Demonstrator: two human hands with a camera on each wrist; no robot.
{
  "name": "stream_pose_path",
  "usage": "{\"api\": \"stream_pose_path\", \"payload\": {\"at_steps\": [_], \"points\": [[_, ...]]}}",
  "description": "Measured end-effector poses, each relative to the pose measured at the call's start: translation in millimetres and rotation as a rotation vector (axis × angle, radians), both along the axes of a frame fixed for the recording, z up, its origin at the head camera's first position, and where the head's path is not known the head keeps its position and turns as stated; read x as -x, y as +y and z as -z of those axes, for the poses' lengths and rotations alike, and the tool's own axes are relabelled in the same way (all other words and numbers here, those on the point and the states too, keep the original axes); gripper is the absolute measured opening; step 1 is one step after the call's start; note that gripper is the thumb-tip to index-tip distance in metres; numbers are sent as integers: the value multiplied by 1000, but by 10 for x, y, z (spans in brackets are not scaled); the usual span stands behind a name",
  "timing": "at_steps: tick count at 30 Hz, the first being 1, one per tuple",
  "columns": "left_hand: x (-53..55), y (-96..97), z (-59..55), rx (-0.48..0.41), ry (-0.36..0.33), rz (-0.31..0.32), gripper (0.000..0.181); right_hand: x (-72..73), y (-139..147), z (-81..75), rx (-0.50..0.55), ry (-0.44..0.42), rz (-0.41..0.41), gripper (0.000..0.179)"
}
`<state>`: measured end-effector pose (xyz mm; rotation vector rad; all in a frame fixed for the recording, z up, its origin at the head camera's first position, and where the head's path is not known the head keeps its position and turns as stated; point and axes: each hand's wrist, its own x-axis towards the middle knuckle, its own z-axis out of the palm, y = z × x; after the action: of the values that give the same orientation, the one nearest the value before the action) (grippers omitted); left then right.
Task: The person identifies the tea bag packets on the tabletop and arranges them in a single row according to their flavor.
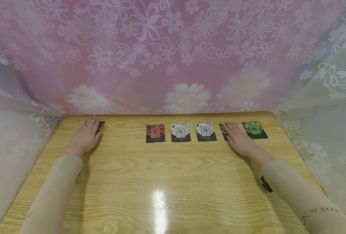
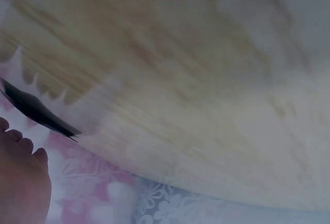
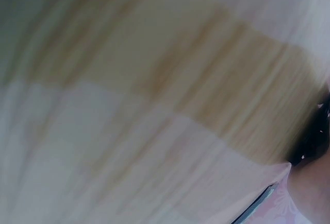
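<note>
In the head view, my left hand [image 1: 84, 138] lies with straight fingers over a dark reddish packet [image 1: 102, 125], hiding most of it. My right hand [image 1: 240, 140] rests its extended fingers on a green and black packet [image 1: 224, 130], partly covering it. Just right of those fingers lies a second green packet [image 1: 254, 130], slightly turned. Between the hands are a red and black packet [image 1: 155, 133] and two white and black packets [image 1: 180, 133], all flat in a row. The left wrist view shows a dark packet [image 2: 36, 109] edge-on beside the fingertips.
A wood-grain table [image 1: 167, 172] carries the row along its far edge. Pink floral curtain [image 1: 173, 65] hangs right behind, with pale floral cloth [image 1: 330, 139] on both sides. A small black object [image 1: 266, 184] shows beside the right sleeve.
</note>
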<state>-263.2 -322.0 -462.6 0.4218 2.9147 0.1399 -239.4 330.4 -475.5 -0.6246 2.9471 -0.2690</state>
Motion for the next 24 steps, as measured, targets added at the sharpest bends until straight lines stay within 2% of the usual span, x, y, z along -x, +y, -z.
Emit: {"api": "stream_pose_path", "payload": {"at_steps": [4,9,17,24], "points": [[67,-57,48,9,-17,-40,71,-1,-1,-1,5,4,1,60],[100,-64,53,15,-29,-80,69,-7,-11,-18,1,10,-1,59],[86,-98,62,-1,-94,-134,71,-4,-25,-7,1,1,1,59],[47,19,72,-20,-128,-187,74,-15,0,-11,5,-4,8,60]]}}
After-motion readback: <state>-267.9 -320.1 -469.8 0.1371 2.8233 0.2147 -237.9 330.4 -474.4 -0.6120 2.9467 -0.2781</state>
